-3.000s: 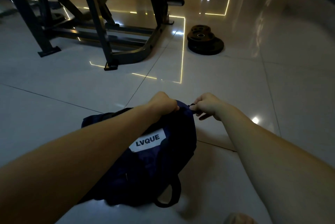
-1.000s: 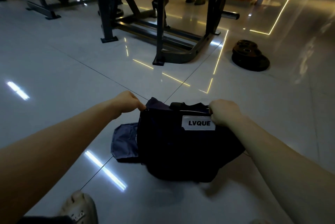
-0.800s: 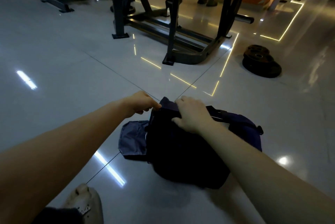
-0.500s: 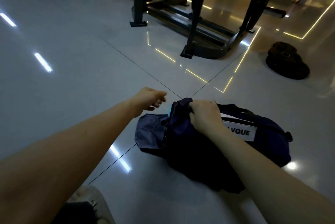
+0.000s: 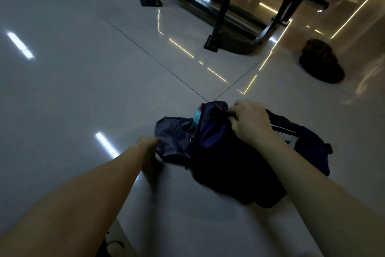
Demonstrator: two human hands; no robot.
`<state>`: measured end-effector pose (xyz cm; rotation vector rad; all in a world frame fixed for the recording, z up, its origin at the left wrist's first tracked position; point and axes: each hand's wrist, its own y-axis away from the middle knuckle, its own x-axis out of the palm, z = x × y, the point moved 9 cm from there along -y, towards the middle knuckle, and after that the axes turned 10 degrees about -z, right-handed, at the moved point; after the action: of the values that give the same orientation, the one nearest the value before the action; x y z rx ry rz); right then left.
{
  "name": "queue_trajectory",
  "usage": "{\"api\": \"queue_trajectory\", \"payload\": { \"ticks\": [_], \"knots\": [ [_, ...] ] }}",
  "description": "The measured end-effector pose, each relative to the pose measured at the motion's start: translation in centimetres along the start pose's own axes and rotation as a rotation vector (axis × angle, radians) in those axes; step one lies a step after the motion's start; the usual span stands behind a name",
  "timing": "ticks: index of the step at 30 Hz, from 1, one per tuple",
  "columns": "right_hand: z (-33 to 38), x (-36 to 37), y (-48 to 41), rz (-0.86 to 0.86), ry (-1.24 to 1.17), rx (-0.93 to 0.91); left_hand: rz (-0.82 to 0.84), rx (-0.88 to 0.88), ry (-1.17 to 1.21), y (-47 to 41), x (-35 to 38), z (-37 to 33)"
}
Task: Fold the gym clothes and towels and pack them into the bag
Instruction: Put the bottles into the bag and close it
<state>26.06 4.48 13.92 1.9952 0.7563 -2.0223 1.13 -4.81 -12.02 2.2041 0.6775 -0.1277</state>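
A person's left hand, motion-blurred, meets the near edge of an open end flap; whether it pinches the cloth cannot be told. The right hand curls its fingers round the top seam of the navy duffel bag, which lies on the glossy tiles. A teal bottle pokes from the open end, and a hard tug on the flap could spill it. Half a second earlier the left hand hung in the air beyond the flap. Weight plates lie well beyond.

Navy bag, white label, seemingly teal bottle.
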Motion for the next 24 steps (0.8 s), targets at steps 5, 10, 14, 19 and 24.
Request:
{"api": "queue_trajectory", "payload": {
  "ticks": [5, 10, 14, 19, 24],
  "knots": [
    [-1.0, -0.8, 0.3, 0.07, -0.047, 0.018, 0.023, -0.015, 0.1, 1.2, -1.3, -1.5],
    [-2.9, -1.7, -0.8, 0.041, -0.078, 0.08, 0.25, 0.177, -0.049, 6.4, -1.7, -6.2],
    [-4.3, -3.3, -2.6, -0.036, -0.09, 0.116, 0.305, 0.183, -0.018, 9.8, -1.8, -7.6],
    [-1.6, -4.5, -4.8, -0.116, -0.201, 0.05, 0.28, 0.1, 0.071, 12.5, -4.1, -8.0],
    [2.0, -5.5, -4.6, -0.196, -0.354, -0.075, 0.32, 0.074, 0.26, 14.6, -4.7, -8.9]
  ]
}}
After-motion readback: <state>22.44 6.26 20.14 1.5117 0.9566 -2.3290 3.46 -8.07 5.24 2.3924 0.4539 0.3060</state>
